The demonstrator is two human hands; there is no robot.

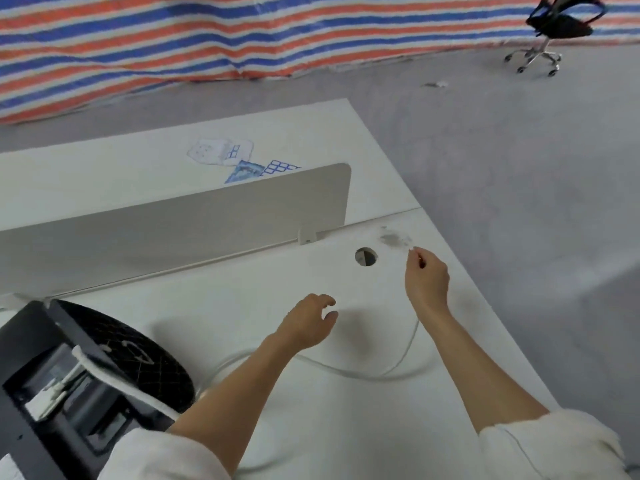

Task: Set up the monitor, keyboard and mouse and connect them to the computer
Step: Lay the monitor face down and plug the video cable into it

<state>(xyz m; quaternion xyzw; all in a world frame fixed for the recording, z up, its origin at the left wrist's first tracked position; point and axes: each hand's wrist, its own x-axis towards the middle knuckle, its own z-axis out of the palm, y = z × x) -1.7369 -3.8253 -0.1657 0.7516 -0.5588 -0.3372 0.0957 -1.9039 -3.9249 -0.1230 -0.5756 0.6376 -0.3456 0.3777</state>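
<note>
Cable hole (366, 257) lies just left of the right hand (426, 279), which pinches the white cable's end (416, 255); left hand (309, 323) hovers loosely spread, farther off.

Floor's plain grey concrete (502, 174), a bit scuffed. Along the back hangs a striped tarp (173, 39) in orange, blue and white, sagging onto the floor. A black office chair (557, 26) on a chrome wheeled base sits far right. The white tabletop (398, 427) has a low white divider panel (180, 230) and a round cable hole (366, 256) near it.
</note>
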